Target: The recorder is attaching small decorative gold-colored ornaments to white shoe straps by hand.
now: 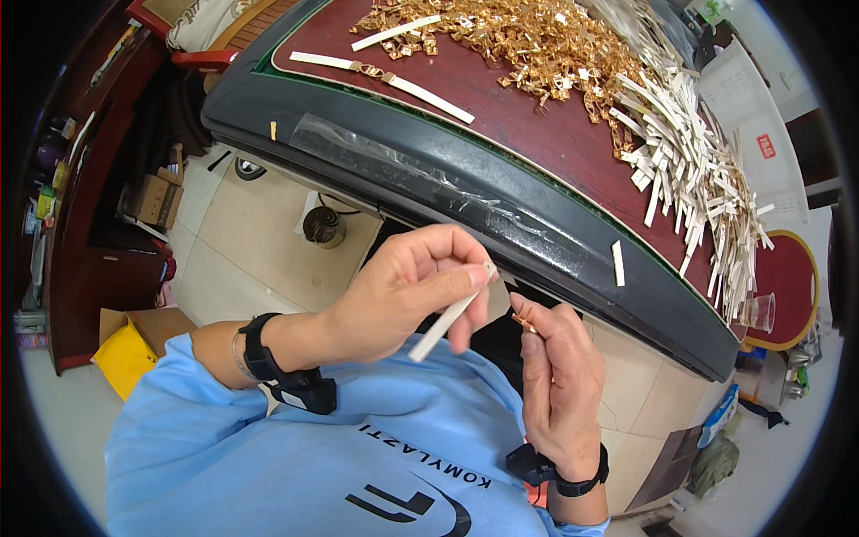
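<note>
My left hand [394,282] pinches a flat white strip [437,335] between thumb and fingers, its long end slanting down toward my shirt. In my right hand [565,380], thumb and forefinger close on a small gold-coloured metal buckle [523,320]. The two hands are close together in front of the table edge, and the strip and buckle are apart. Ahead on the dark red tabletop lies a heap of gold buckles [528,49]. A pile of white strips [684,170] spreads along its right side. Two strips joined by gold metal pieces [429,97] lie at the near left.
The table has a thick black rim [403,166] with clear tape on it. A loose white strip [618,264] rests on that rim. Beyond the right end are a clear plastic cup [761,313] and a red stool [787,277]. A cardboard box [152,327] stands at left.
</note>
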Tool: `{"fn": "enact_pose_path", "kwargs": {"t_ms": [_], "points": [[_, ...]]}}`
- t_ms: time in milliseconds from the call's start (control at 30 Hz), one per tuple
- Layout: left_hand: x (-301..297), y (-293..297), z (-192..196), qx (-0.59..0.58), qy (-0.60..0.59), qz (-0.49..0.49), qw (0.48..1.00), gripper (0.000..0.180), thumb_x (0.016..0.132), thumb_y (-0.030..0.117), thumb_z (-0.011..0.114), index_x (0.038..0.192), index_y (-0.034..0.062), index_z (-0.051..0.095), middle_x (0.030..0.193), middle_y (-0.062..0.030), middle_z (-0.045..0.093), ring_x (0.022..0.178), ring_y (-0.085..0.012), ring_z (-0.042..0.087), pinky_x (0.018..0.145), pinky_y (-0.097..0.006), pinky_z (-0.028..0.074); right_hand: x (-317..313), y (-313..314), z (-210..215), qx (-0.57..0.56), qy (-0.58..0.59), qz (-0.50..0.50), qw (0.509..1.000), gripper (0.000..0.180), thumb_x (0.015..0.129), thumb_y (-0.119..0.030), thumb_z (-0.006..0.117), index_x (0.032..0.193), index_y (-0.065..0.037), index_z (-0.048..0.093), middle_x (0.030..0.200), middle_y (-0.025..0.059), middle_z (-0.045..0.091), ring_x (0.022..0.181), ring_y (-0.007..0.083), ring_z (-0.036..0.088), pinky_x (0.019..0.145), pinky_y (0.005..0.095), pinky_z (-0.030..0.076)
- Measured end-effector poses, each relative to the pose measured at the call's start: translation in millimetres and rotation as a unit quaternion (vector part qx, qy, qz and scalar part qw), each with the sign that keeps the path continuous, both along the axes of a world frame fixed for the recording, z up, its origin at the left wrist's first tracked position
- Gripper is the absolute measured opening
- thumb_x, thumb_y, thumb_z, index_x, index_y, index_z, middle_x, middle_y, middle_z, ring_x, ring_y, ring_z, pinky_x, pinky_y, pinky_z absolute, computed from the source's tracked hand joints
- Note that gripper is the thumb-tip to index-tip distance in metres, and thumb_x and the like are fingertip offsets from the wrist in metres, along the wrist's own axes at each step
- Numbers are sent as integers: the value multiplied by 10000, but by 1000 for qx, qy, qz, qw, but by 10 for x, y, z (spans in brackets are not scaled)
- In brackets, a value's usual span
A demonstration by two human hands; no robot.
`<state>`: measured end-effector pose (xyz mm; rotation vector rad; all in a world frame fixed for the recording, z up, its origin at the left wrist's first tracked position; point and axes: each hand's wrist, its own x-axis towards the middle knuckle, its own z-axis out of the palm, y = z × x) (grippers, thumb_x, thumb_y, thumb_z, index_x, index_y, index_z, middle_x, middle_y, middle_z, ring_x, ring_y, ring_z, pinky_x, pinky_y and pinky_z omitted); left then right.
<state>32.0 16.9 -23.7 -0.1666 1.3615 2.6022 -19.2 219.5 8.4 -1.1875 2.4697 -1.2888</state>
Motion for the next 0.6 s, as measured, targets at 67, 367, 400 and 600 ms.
{"fn": "enact_pose_path", "kwargs": {"t_ms": [67,367,400,600], "points": [[25,14,3,19,-11,-10,1000,126,1003,120,517,1054,11,554,762,-110,635,539,-129,592,487,-237,487,-28,29,-40,7,8,21,1000,338,810,105,630,1140,35,610,742,121,546,621,254,572,558,321,456],[92,-8,5,20,-41,-103,994,221,955,55,591,1141,-62,622,780,-134,666,553,-139,636,492,-233,509,54,143,-176,-15,-83,20,996,258,809,70,686,1039,15,584,795,128,643,591,219,615,533,296,480],[85,-12,1,21,-43,-103,994,221,955,55,591,1141,-62,622,780,-134,666,553,-139,636,492,-233,509,58,167,-190,-15,-85,20,996,258,809,70,686,1039,15,584,795,128,643,591,219,615,533,296,480],[84,-6,-42,44,-70,-125,989,233,947,45,597,1142,-81,619,797,-153,674,563,-160,655,494,-243,529,41,214,-220,-54,-142,47,987,192,839,45,684,983,9,562,824,112,668,625,176,638,560,268,504]]}}
